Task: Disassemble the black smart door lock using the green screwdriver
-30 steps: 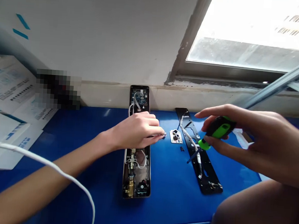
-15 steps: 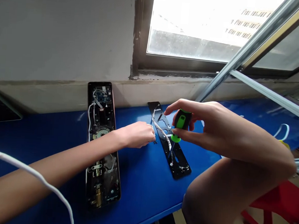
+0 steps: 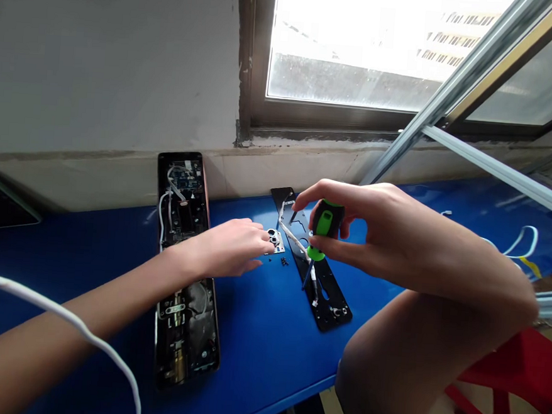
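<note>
On the blue worktop [image 3: 257, 344], the left hand [image 3: 233, 248] reaches over the long black housing [image 3: 194, 353]. It has just opened, baring the square silvery plate [image 3: 281, 245] at its fingertips (contact is hard to judge), so that part looks set down. Beyond, the right hand [image 3: 373, 229] pinches a green-and-black screwdriver [image 3: 324, 224] above the slotted black panel [image 3: 330, 293].

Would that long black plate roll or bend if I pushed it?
The black plate would probably slide, not roll, because it lies flat on the blue table. It looks stiff, being so straight. The white cable on it curves, so it might flop about.
</note>
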The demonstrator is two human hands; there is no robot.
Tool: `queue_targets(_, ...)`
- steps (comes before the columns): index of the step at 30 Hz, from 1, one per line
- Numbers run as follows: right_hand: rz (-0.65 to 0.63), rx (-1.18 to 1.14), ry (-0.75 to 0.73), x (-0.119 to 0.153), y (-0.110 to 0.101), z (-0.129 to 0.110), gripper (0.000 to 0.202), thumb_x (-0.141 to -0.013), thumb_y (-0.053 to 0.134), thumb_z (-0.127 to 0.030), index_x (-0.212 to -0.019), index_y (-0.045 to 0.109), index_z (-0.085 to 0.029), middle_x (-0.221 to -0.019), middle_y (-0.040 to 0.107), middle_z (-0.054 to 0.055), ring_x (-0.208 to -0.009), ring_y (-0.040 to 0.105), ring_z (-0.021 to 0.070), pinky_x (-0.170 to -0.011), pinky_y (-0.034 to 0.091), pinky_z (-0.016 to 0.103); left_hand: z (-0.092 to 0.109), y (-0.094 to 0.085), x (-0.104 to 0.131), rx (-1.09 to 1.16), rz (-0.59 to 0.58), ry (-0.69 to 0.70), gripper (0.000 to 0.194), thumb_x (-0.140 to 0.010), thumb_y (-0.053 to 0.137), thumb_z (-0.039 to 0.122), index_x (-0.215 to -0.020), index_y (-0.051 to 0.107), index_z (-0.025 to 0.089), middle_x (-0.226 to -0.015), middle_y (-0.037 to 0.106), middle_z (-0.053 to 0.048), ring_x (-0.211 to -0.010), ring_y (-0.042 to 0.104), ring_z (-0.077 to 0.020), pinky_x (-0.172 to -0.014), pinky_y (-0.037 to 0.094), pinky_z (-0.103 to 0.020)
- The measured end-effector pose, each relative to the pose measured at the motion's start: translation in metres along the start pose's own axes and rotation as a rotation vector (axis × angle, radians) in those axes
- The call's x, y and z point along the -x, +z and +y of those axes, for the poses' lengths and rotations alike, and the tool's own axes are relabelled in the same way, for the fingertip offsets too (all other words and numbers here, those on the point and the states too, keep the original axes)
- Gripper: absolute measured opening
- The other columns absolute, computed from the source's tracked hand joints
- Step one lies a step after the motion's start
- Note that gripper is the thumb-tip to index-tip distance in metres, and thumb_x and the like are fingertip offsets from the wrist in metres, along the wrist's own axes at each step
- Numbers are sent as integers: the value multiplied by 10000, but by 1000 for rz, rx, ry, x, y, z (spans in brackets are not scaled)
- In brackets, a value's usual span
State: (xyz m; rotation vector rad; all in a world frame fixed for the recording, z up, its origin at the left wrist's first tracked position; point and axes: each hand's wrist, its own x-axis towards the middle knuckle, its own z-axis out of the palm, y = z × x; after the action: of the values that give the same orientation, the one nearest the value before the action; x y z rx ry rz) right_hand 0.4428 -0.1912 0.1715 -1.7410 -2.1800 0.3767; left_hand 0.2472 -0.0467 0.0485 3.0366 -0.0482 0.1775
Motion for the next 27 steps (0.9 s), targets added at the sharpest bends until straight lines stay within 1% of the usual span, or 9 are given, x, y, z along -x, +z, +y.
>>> queue_targets(2, 11, 3, -26, -2, 1, -3, 372, -863, 690, -278, -1233, 650, -275, -870, 734, -23, -706, 674, 135, -588, 477, 286, 3, -13, 23, 20, 59, -51, 185, -909, 705, 218, -1092, 733, 220, -961, 745, -54, -885, 685, -246, -762, 556, -388)
queue_targets(3, 21, 1, -46, -4, 2, -5, 385, -866, 689, -271, -1248, 646, -276, -893, 741, -21, -725, 681, 136, -605, 490, 288, 5, -17, 36, 47, 130, -82, 187, -955, 654, 231, -1126, 728, 220, -1004, 743, -61, -919, 685, -237, -796, 566, -387)
queue_targets(5, 41, -8, -90, -8, 5, -10, 411, -883, 683, -270, -1290, 631, -281, -952, 752, -14, -773, 697, 144, -643, 517, 294, 11, -20, 63, 102, 349, -174, 225, -986, 606, 206, -1183, 709, 241, -1091, 735, -59, -1010, 675, -222, -872, 573, -373)
queue_targets(8, 60, -44, -157, -16, 9, -20, 411, -921, 663, -289, -1329, 615, -278, -1017, 758, -1, -798, 708, 153, -675, 547, 308, 24, -9, 101, 33, 668, -377, 300, -938, 653, 156, -1204, 694, 286, -1187, 702, -57, -1143, 634, -266, -1006, 531, -458)
queue_targets(10, 67, -85, -229, -21, 12, -30, 394, -929, 667, -285, -1320, 624, -265, -1052, 759, 3, -818, 713, 152, -697, 568, 312, 33, 3, 123, -34, 774, -530, 328, -916, 664, 148, -1207, 686, 299, -1217, 673, -69, -1176, 612, -298, -1040, 502, -511)
queue_targets(14, 143, -188, -341, -27, 20, -53, 293, -911, 703, -250, -1201, 670, -232, -1069, 762, 7, -888, 727, 160, -769, 615, 314, 45, 28, 152, -40, 810, -682, 347, -911, 652, 184, -1240, 664, 293, -1293, 601, -94, -1199, 578, -330, -1020, 504, -534)
queue_targets(17, 249, -207, -312, -31, 31, -68, 239, -881, 738, -238, -1107, 680, -290, -1024, 767, -22, -889, 737, 171, -780, 651, 329, 51, 41, 162, 65, 806, -748, 366, -924, 627, 218, -1282, 633, 293, -1360, 544, -98, -1245, 553, -330, -1037, 504, -528)
queue_targets(21, 370, -255, -286, -42, 50, -83, 278, -861, 742, -211, -1088, 663, -349, -1014, 761, -28, -895, 747, 202, -790, 675, 385, 56, 46, 169, 262, 785, -805, 353, -951, 591, 244, -1302, 614, 274, -1365, 530, -98, -1320, 518, -312, -1093, 484, -509)
queue_targets(27, 288, -315, -352, -61, 69, -98, 383, -832, 726, -129, -1158, 639, -309, -1023, 754, -15, -853, 742, 183, -769, 663, 346, 57, 42, 176, 394, 825, -783, 291, -975, 549, 214, -1236, 669, 257, -1326, 560, -87, -1278, 554, -274, -1098, 497, -462)
